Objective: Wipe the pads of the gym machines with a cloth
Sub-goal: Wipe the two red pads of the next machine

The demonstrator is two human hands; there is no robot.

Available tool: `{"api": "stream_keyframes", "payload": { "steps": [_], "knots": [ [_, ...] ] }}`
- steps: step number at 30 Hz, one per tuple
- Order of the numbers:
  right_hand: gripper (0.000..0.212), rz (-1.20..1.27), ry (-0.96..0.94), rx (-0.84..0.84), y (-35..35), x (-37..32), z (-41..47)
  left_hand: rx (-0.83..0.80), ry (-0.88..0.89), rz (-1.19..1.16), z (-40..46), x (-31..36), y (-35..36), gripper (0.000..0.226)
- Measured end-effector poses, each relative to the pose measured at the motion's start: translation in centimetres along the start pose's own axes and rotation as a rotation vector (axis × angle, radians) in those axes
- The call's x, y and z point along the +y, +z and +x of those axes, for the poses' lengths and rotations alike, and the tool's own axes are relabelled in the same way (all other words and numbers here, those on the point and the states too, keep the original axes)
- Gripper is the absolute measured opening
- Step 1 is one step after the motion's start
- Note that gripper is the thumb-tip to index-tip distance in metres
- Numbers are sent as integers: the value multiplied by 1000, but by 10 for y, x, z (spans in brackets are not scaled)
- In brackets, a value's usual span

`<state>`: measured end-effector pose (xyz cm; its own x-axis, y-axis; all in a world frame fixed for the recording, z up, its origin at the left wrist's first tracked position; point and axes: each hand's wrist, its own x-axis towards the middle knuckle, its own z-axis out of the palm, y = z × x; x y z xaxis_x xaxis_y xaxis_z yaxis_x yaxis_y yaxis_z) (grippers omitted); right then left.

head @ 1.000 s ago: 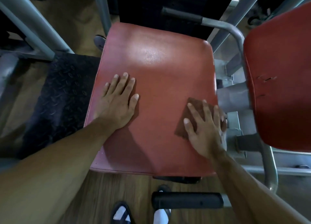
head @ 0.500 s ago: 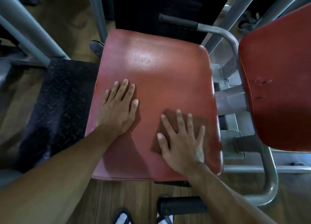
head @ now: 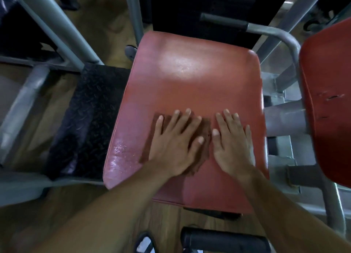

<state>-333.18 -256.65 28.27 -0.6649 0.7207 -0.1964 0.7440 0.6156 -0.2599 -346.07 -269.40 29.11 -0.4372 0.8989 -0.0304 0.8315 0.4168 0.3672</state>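
Cloth (head: 204,138) under flat left hand (head: 176,144); pad (head: 190,78) beyond bare.

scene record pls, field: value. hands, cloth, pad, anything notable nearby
left hand: flat on the cloth, fingers straight
right hand: flat on the bare pad, beside the cloth
cloth: brown, spread on the near half of the pad, mostly under the left hand
seat pad: red, glossy, wet sheen at the near left corner
second pad: red, to the right, small tears in its cover
frame: grey metal tube with a dark grip
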Motion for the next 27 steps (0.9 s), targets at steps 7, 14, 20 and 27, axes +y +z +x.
{"api": "stream_keyframes", "payload": {
  "steps": [7,14,20,27],
  "knots": [
    [59,-83,4,-51,2,-2,-2,-104,-9,199,-27,-14,4,64],
    [60,-118,-15,-54,2,-2,0,-119,-228,236,-17,-60,-20,67],
    [60,-134,-25,-55,3,-1,0,-118,-239,151,-54,-78,-26,69],
    [59,-102,-37,-59,2,2,0,54,-373,196,-89,-51,-6,68]
  ]
}}
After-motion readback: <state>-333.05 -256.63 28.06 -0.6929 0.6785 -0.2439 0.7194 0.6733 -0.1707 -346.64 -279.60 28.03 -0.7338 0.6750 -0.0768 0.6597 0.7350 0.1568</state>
